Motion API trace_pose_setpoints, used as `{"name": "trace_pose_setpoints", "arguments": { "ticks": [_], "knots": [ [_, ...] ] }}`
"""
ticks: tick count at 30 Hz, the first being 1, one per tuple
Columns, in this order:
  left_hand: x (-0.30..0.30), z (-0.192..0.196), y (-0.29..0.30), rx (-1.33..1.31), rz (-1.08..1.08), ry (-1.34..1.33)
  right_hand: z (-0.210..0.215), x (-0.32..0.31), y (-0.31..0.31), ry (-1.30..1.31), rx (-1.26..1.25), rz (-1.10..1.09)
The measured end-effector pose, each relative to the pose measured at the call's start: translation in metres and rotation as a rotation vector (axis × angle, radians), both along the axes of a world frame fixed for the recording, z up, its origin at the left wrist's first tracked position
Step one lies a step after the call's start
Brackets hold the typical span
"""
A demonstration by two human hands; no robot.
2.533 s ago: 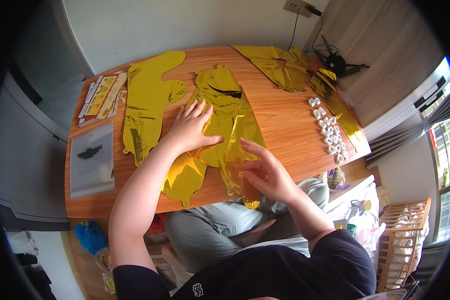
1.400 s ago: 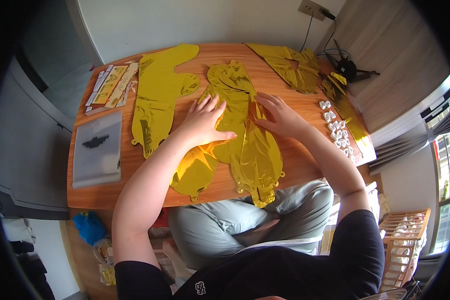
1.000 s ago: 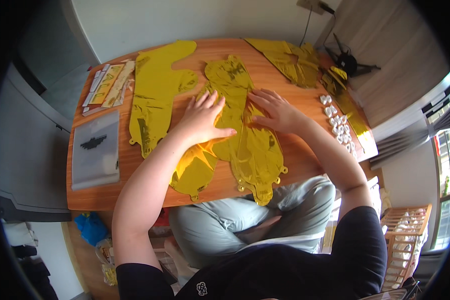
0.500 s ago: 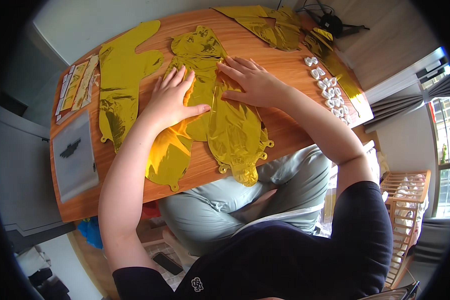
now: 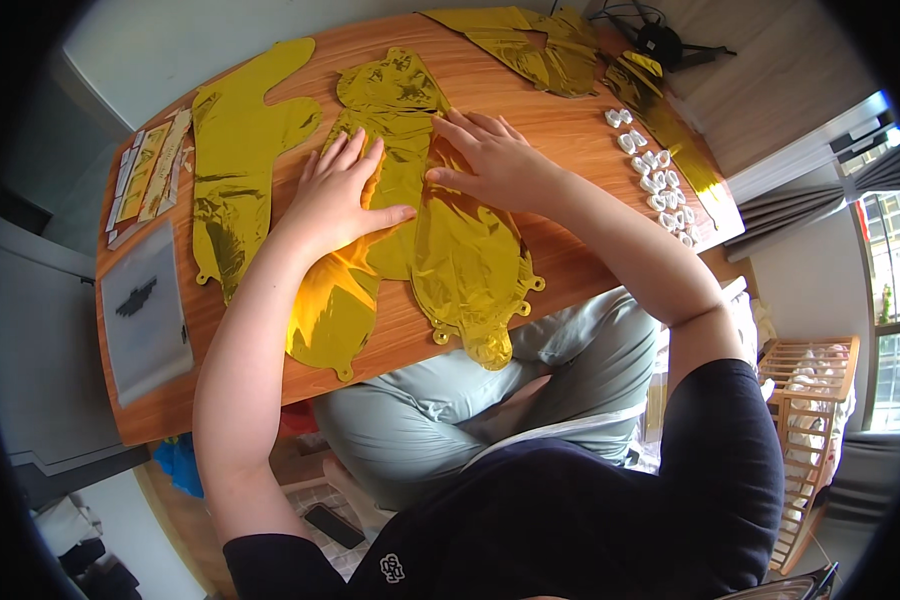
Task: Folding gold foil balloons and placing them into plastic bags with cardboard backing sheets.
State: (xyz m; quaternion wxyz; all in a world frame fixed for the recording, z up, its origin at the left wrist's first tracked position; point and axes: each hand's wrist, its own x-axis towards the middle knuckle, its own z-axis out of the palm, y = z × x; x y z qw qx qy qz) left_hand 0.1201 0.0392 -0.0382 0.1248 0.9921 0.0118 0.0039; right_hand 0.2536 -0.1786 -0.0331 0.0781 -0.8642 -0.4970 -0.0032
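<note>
A flat, gold foil balloon [image 5: 465, 265] lies wrinkled on the table in front of me, its tabbed lower end hanging over the near edge toward my lap. My left hand [image 5: 338, 203] rests palm down on its left side, fingers spread and thumb pointing inward. On the right side my right hand [image 5: 497, 165] presses flat with its fingers apart, hiding part of the foil. Neither hand grips anything. Left of my left hand lies another flat gold foil balloon [image 5: 235, 150]. A third gold balloon [image 5: 565, 60] is spread at the far right.
Small white looped pieces [image 5: 660, 182] lie in a cluster on the right of the wooden table [image 5: 560, 240], beside a gold foil strip [image 5: 675, 140]. At the left are printed packets [image 5: 150, 175] and a clear plastic bag [image 5: 148, 310]. A black stand [image 5: 660, 42] occupies the far right corner.
My right hand has slid slightly left and away from me over the foil, and the foil below it looks smoother. My left hand stays nearly in place.
</note>
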Motion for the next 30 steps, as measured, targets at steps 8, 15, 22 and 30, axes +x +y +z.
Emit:
{"name": "trace_pose_setpoints", "arguments": {
  "ticks": [8,15,22,30],
  "knots": [
    [0.000,-0.001,0.000,-0.014,-0.004,-0.007,-0.008,-0.005,-0.002,-0.016,0.034,-0.031],
    [-0.001,0.000,-0.001,-0.007,-0.001,0.010,-0.016,-0.005,-0.004,-0.052,0.056,-0.015],
    [-0.003,0.006,0.002,-0.039,-0.004,0.000,-0.015,-0.009,-0.002,-0.117,0.099,-0.011],
    [0.002,0.012,0.021,-0.718,-0.003,-0.200,-0.015,-0.008,-0.005,-0.071,0.084,-0.043]
  ]
}}
